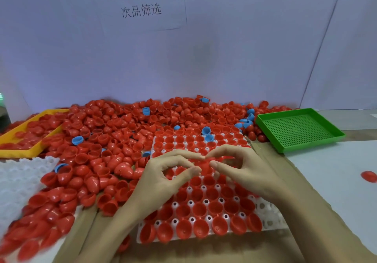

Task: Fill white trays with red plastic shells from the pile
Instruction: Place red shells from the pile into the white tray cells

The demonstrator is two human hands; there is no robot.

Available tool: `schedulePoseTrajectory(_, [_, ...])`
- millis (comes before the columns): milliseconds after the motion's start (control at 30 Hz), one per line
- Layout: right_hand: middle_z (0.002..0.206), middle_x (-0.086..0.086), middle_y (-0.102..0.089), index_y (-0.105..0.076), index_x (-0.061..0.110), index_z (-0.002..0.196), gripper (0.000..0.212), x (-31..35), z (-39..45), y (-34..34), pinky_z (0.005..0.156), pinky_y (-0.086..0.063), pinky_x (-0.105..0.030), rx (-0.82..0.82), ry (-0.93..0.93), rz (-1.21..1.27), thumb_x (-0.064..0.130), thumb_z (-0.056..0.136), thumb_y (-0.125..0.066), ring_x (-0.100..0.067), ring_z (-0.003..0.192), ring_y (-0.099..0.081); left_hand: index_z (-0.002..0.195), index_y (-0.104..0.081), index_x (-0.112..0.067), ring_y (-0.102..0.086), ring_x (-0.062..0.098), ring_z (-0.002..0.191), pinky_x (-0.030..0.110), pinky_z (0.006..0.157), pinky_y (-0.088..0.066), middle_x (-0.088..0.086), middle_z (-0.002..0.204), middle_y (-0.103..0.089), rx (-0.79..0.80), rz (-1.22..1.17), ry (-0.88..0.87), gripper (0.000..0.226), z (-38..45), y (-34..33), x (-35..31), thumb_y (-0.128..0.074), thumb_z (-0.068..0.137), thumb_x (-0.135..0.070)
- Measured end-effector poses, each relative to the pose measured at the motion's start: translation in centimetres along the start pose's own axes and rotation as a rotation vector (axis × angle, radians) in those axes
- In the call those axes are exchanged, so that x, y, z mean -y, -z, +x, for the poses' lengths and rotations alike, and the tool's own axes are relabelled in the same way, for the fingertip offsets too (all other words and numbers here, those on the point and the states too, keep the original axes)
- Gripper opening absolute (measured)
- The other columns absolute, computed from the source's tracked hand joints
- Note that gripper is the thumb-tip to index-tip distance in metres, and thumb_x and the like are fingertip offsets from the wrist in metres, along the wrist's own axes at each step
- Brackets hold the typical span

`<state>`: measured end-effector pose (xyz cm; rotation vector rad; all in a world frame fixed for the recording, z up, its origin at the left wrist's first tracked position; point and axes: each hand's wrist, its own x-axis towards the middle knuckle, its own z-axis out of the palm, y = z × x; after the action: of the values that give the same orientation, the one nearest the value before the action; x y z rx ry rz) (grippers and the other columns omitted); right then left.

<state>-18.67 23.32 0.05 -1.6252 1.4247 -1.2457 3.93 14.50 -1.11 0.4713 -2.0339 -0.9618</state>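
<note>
Hands [163, 173] [238, 167] hide mid-tray; both pinch blurred red shell [204, 163] | white tray [265, 215] mostly filled | yellow bin [12, 136] upper left, cut off, holds shells | green tray [297, 129] right.

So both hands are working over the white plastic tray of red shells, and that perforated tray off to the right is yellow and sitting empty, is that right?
Not quite: the head view shows the perforated plastic tray on the right is green, not yellow. The rest holds: it sits empty, and both the left hand and right hand work over the white plastic tray of red plastic shells.
</note>
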Motion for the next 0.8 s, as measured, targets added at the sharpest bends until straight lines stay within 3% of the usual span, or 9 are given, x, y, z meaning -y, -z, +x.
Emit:
schedulePoseTrajectory(100, [0.111, 0.011, -0.075, -0.074, 0.027, 0.109, 0.021, -0.1, 0.1, -0.2, 0.072, -0.055, -0.021, -0.028, 0.032, -0.044, 0.022, 0.091, -0.082, -0.013, 0.075, -0.072, 0.103, -0.064, -0.026, -0.069, 0.024, 0.115, 0.029, 0.093, -0.058, -0.005, 0.119, -0.070, -0.056, -0.075, 0.066, 0.034, -0.1, 0.1, 0.0, -0.079, 0.087, -0.053])
schedulePoseTrajectory(200, [0.123, 0.006, -0.069, -0.071, 0.031, 0.112, 0.029, -0.3, 0.2, -0.6, 0.071, -0.059, -0.031, -0.007, 0.049, -0.039, 0.023, 0.088, -0.085, -0.019, 0.076, -0.071, 0.116, -0.054, -0.033, -0.070, 0.016, 0.115, 0.022, 0.092, -0.056, -0.011, 0.123, -0.067, 0.013, -0.027, 0.114, 0.053, -0.2, -0.1, 0.1, -0.087, 0.079, -0.053])
schedulePoseTrajectory(367, [0.119, 0.004, -0.069, -0.071, 0.029, 0.115, 0.028, -0.1, 0.2, -1.0, 0.067, -0.053, -0.022, 0.009, 0.078, -0.010, 0.025, 0.090, -0.083, -0.017, 0.073, -0.068, 0.122, -0.057, -0.029, -0.069, 0.008, 0.115, 0.020, 0.099, -0.053, -0.016, 0.116, -0.070, -0.020, 0.076, 0.051, 0.039, -0.6, -0.9, -0.1, -0.081, 0.090, -0.028])
schedulePoseTrajectory(500, [0.110, -0.001, -0.072, -0.072, 0.023, 0.120, 0.019, 0.3, 0.0, -0.5, 0.060, -0.052, -0.033, 0.034, 0.079, 0.068, 0.026, 0.102, -0.068, -0.021, 0.071, -0.071, 0.129, -0.054, -0.026, -0.067, 0.007, 0.121, 0.020, 0.107, -0.048, -0.015, 0.118, -0.072, -0.015, 0.098, 0.023, 0.044, -0.4, -0.3, -0.3, -0.078, 0.093, -0.014])
schedulePoseTrajectory(633, [0.104, -0.003, -0.072, -0.072, 0.025, 0.124, 0.022, 0.5, -0.1, -0.7, 0.067, -0.057, -0.035, 0.047, 0.096, 0.023, 0.021, 0.102, -0.068, -0.023, 0.070, -0.071, 0.137, -0.051, -0.027, -0.064, 0.003, 0.125, 0.017, 0.109, -0.045, -0.019, 0.125, -0.068, 0.010, 0.126, -0.004, 0.053, -0.4, -0.3, -0.3, -0.077, 0.094, -0.009])
schedulePoseTrajectory(800, [0.102, 0.008, -0.073, -0.075, 0.036, 0.118, 0.026, -0.2, -0.1, -1.4, 0.069, -0.058, -0.028, 0.098, 0.095, -0.139, 0.019, 0.098, -0.073, -0.015, 0.071, -0.071, 0.141, -0.049, -0.031, -0.064, 0.007, 0.125, 0.020, 0.107, -0.049, -0.017, 0.132, -0.063, 0.006, 0.138, -0.038, 0.061, -0.5, -0.4, -0.1, -0.081, 0.092, -0.014])
